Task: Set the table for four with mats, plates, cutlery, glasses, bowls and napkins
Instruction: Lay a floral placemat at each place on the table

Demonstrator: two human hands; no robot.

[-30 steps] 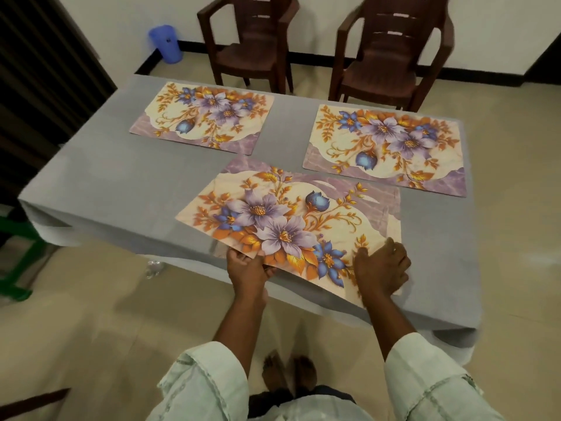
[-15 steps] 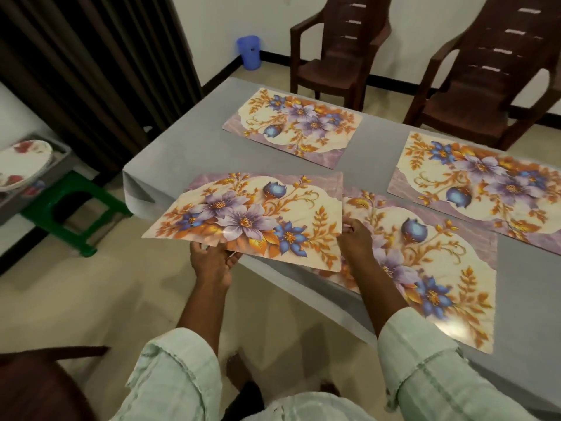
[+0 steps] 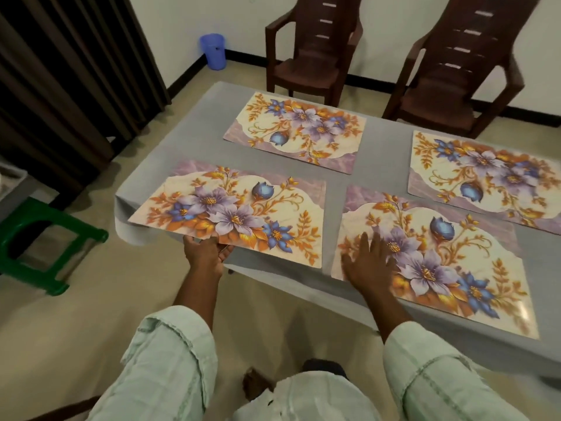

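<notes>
Left hand (image 3: 204,253): I see it pinching the near-left floral rectangular placemat (image 3: 236,214) by its edge.
Right hand (image 3: 368,264): fingers flat, pressing the near-right floral placemat (image 3: 440,256).

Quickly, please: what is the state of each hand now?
Left hand: grips the near-left mat edge.
Right hand: open, flat on the near-right mat.

Four floral placemats lie on the grey counter (image 3: 382,165): far-left mat (image 3: 296,132), far-right mat (image 3: 488,174), near-right mat (image 3: 440,256) flat, near-left mat (image 3: 236,214) overhanging the counter's near edge.
</notes>
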